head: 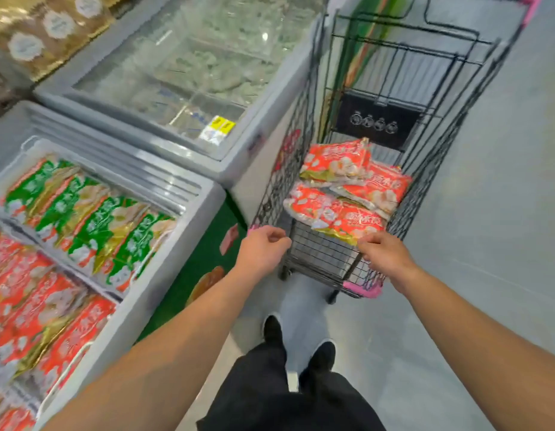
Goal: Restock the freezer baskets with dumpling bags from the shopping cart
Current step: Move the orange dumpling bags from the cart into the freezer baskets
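Note:
Three red dumpling bags lie in the black wire shopping cart (288,169): the nearest one (335,213), one to its right (375,188) and one behind (335,161). My right hand (385,253) reaches over the cart's near end, fingers curled onto the gold near edge of the closest bag. My left hand (263,247) hovers at the cart's near left corner, fingers loosely bent, holding nothing. To the left, the open freezer (189,219) holds a white basket of green bags (83,213) and one of red bags (36,312).
A second chest freezer (189,66) with a shut glass lid stands behind the open one, touching the cart's left side. Brown packaged goods (46,29) fill the far left shelf. Grey floor (487,244) stretches right of the cart. My shoes (301,337) stand just behind it.

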